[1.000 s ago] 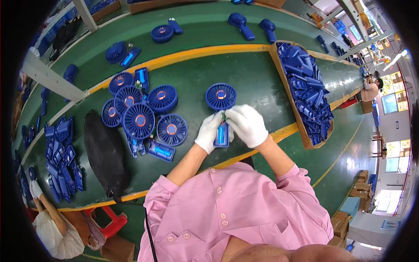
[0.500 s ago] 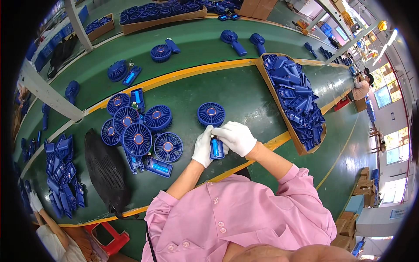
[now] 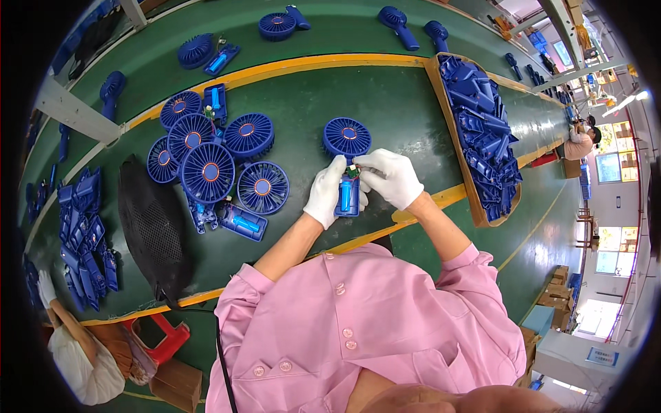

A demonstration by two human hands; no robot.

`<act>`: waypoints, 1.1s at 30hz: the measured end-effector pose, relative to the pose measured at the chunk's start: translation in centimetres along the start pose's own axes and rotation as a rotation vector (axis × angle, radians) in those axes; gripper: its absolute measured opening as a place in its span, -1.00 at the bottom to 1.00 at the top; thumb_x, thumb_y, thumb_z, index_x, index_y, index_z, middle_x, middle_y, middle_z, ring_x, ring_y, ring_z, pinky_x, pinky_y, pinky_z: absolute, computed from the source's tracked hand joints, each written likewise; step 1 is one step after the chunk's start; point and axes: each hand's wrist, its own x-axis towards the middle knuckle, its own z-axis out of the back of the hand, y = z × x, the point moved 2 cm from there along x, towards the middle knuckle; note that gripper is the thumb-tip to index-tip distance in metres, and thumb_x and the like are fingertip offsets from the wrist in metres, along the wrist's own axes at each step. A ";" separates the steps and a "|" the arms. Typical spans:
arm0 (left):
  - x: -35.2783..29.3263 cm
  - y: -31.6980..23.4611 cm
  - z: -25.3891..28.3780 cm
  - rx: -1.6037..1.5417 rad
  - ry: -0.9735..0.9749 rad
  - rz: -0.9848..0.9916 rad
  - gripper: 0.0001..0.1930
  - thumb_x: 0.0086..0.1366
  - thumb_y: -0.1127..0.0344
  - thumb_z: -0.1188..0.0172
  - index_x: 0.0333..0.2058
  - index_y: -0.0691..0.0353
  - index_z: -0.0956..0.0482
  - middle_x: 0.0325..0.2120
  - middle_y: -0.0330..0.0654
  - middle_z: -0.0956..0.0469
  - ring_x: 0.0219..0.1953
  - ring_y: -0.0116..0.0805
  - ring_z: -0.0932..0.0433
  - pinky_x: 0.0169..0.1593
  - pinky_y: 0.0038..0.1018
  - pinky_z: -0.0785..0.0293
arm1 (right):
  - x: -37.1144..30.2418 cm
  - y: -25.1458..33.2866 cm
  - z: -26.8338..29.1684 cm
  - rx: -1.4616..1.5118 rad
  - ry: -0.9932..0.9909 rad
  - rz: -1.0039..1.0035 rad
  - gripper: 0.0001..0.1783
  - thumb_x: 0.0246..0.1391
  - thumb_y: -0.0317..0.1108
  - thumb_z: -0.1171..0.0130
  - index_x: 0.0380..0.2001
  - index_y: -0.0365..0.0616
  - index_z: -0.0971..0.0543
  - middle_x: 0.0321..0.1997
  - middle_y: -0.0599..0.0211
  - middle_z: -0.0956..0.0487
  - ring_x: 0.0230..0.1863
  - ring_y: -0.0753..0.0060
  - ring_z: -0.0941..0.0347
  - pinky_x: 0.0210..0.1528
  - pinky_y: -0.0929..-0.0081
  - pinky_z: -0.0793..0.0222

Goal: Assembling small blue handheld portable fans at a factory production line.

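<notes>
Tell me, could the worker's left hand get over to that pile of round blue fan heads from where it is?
Probably yes. The left hand holds the open fan handle, and only bare green belt lies between it and the pile of fan heads.

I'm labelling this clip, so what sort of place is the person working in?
Most likely a factory assembly line for handheld fans: a long green conveyor belt, a heap of blue fan heads, a tray of blue parts, and gloved hands holding an open fan handle.
</notes>
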 end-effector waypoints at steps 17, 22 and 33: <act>0.2 0.3 0.0 0.015 -0.024 -0.022 -0.35 0.37 -0.30 0.24 -0.27 0.27 -0.48 -0.62 -0.06 -0.54 -0.68 -0.25 -0.55 -0.61 -0.43 -0.51 | -0.4 0.8 -0.8 -0.321 -0.219 0.311 -0.67 -0.21 -0.54 -0.26 -0.25 -0.14 -0.57 -0.38 0.30 -0.53 -0.33 0.18 -0.45 -0.26 0.31 -0.38; 0.6 0.7 0.3 0.058 -0.034 -0.050 -0.32 0.36 -0.35 0.27 -0.25 0.23 -0.48 -0.62 -0.08 -0.54 -0.68 -0.27 -0.55 -0.61 -0.44 -0.51 | -0.5 1.1 -1.0 -0.376 -0.213 0.333 -0.66 -0.21 -0.52 -0.25 -0.24 -0.14 -0.56 -0.38 0.31 -0.52 -0.33 0.20 -0.43 -0.25 0.32 -0.36; 0.0 0.6 0.3 -0.009 -0.046 -0.040 -0.31 0.36 -0.37 0.28 -0.26 0.21 -0.50 -0.59 -0.14 -0.54 -0.61 -0.35 -0.56 -0.55 -0.51 -0.51 | 0.1 2.4 -1.5 -0.516 -0.035 0.357 -0.69 -0.18 -0.44 -0.17 -0.24 -0.09 -0.55 -0.37 0.35 -0.45 -0.31 0.26 -0.39 -0.25 0.39 -0.31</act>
